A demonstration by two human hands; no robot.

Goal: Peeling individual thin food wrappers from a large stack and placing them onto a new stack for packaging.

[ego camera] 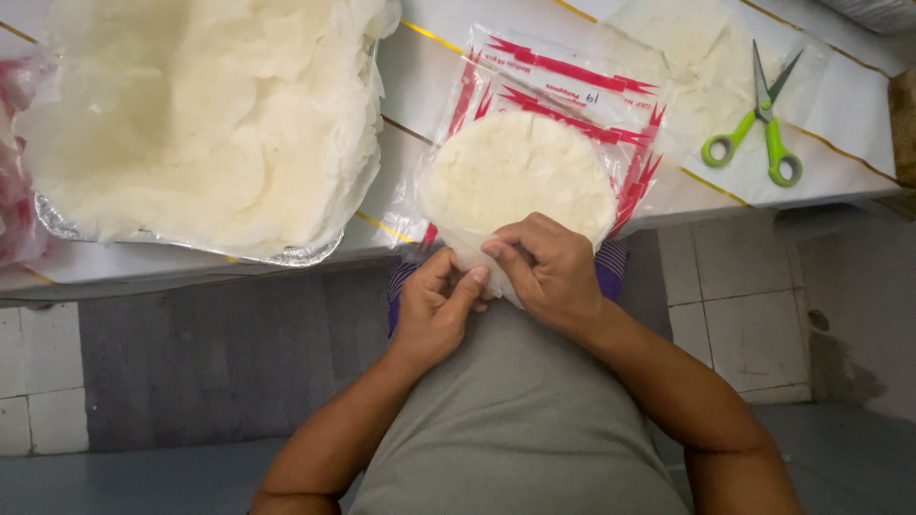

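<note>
A round stack of thin white wrappers [520,172] lies inside a clear plastic bag [563,81] with red printing, at the table's near edge. My right hand [544,272] grips the bag's near end, pinching the plastic and the stack's lower edge. My left hand [437,305] is beside it, fingers closed on the same bunched plastic just off the table edge. Both hands touch each other above my grey shirt.
A foil tray [57,224] heaped with loose white wrappers fills the left of the table. Green-handled scissors [759,124] lie at the right on a white sheet, near more wrappers in plastic. Red packaging shows at the far left edge. Tiled floor lies below.
</note>
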